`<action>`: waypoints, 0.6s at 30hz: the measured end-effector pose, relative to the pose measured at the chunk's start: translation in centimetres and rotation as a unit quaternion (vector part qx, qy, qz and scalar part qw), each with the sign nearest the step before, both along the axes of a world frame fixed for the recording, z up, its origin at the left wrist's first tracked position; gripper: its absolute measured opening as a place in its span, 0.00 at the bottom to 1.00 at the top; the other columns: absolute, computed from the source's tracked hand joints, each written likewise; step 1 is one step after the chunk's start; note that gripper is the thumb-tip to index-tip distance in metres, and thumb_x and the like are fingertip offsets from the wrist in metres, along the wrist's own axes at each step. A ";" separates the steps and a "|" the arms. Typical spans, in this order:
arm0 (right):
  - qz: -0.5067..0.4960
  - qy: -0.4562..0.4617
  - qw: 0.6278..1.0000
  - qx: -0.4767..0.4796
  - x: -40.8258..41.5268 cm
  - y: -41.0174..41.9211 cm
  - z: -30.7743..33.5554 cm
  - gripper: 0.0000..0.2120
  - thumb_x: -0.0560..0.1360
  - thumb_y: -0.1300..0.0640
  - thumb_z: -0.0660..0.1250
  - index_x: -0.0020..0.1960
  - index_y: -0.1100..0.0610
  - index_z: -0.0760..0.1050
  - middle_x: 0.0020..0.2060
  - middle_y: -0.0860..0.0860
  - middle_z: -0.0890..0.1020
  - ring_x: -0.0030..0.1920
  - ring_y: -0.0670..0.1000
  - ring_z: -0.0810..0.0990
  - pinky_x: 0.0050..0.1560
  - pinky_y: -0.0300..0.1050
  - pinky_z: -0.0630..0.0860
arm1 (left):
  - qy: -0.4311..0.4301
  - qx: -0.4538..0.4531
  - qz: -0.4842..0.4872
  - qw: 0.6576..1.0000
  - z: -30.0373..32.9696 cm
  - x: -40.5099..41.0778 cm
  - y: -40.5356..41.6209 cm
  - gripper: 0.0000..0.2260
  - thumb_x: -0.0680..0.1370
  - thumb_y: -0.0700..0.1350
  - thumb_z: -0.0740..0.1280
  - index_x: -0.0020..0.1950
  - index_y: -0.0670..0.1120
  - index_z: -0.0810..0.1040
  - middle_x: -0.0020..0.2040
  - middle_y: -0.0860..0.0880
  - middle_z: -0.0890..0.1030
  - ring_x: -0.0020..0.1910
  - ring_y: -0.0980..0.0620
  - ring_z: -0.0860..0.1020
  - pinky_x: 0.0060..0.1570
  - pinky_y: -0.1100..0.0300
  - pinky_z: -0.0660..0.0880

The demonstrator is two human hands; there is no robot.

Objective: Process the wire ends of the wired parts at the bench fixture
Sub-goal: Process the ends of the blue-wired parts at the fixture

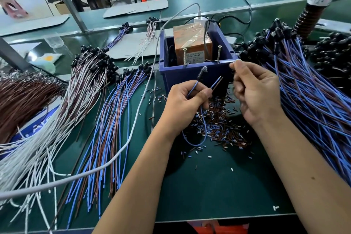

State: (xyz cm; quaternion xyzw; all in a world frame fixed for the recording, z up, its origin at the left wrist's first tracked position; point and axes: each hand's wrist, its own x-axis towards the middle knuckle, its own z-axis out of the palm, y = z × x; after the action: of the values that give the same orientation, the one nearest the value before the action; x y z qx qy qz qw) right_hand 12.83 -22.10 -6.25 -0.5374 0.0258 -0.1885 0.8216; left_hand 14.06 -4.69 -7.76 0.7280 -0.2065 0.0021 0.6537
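A blue plastic bin [195, 74], square-walled and open-topped, stands on the green mat [209, 186] and serves as the fixture: inside it sits an orange block [191, 43] wrapped in glossy clear film, and two bright threaded screws [184, 56] rise upright just behind its front rim, one left and one right of the block's lower face. Just in front of the bin the left hand [187, 100] pinches one wired part [200, 75] between thumb and curled fingers; its small black cap with a clear rounded tip points up at the bin's front wall, and its thin blue and brown leads loop down below the hand, with their ends sticking out toward the bin as a fine point. To the right of that, at the bin's front right corner, the right hand [254, 91] has its fingers curled with thumb and forefinger pressed together; whether anything is between them is too small to tell. Short cut insulation bits [218, 123], brown, blue and white, lie heaped in front of the bin under both hands. Left of the bin lie fanned bundles [106, 119] of smooth blue, brown and white leads; right of it a dense blue heap [303, 91]. A grey cable [133, 129] curves from behind the bin across the left bundles.
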 end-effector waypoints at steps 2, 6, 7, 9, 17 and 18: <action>-0.009 -0.003 0.998 -0.055 -0.1 0.1 -0.2 0.08 0.79 0.57 0.73 0.43 0.59 0.83 0.27 0.49 0.75 0.22 0.44 0.67 0.20 0.35 0.59 | 0.004 -0.026 0.015 1.000 0.1 0.0 -0.1 0.08 0.80 0.44 0.69 0.42 0.44 0.81 0.30 0.49 0.80 0.24 0.60 0.70 0.28 0.71 0.66; -0.003 -0.019 0.991 -0.131 -0.4 1.3 -0.5 0.13 0.78 0.50 0.74 0.42 0.59 0.84 0.26 0.51 0.76 0.21 0.46 0.67 0.22 0.34 0.60 | 0.006 -0.078 0.050 0.996 0.0 -0.1 -0.3 0.07 0.81 0.43 0.70 0.43 0.44 0.82 0.32 0.47 0.81 0.24 0.61 0.71 0.28 0.70 0.67; 0.006 -0.020 0.991 -0.135 -0.5 1.4 -0.5 0.12 0.78 0.50 0.73 0.42 0.59 0.85 0.27 0.52 0.76 0.21 0.46 0.67 0.22 0.35 0.60 | 0.004 -0.085 0.057 0.995 0.0 -0.2 -0.4 0.07 0.81 0.43 0.70 0.43 0.44 0.82 0.32 0.47 0.81 0.25 0.60 0.71 0.29 0.70 0.67; 0.025 -0.021 0.989 -0.148 -0.6 1.7 -0.3 0.08 0.79 0.55 0.74 0.43 0.57 0.86 0.28 0.52 0.78 0.22 0.47 0.67 0.21 0.35 0.60 | 0.001 -0.092 0.063 0.994 0.0 -0.2 -0.5 0.07 0.81 0.42 0.70 0.42 0.45 0.81 0.32 0.48 0.81 0.25 0.60 0.71 0.29 0.69 0.68; 0.009 -0.042 0.990 -0.136 -0.9 1.9 0.1 0.05 0.81 0.61 0.70 0.48 0.61 0.80 0.31 0.55 0.80 0.23 0.48 0.70 0.23 0.35 0.62 | -0.126 -0.065 0.169 0.975 0.2 -0.9 -0.8 0.06 0.81 0.41 0.70 0.46 0.40 0.82 0.39 0.48 0.85 0.35 0.55 0.81 0.39 0.61 0.76; -0.003 -0.056 0.987 -0.149 -1.0 1.8 0.2 0.06 0.83 0.60 0.67 0.50 0.62 0.78 0.37 0.56 0.84 0.24 0.49 0.72 0.23 0.36 0.63 | -0.152 -0.060 0.204 0.965 0.2 -1.0 -0.9 0.06 0.81 0.41 0.71 0.46 0.40 0.82 0.39 0.50 0.85 0.35 0.57 0.79 0.37 0.63 0.74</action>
State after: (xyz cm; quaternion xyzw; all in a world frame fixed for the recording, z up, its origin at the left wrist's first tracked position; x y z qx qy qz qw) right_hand 11.86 -20.33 -6.05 -0.6423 -0.0466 -0.2228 0.7319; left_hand 13.06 -5.54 -7.59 0.7053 -0.1498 0.2590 0.6427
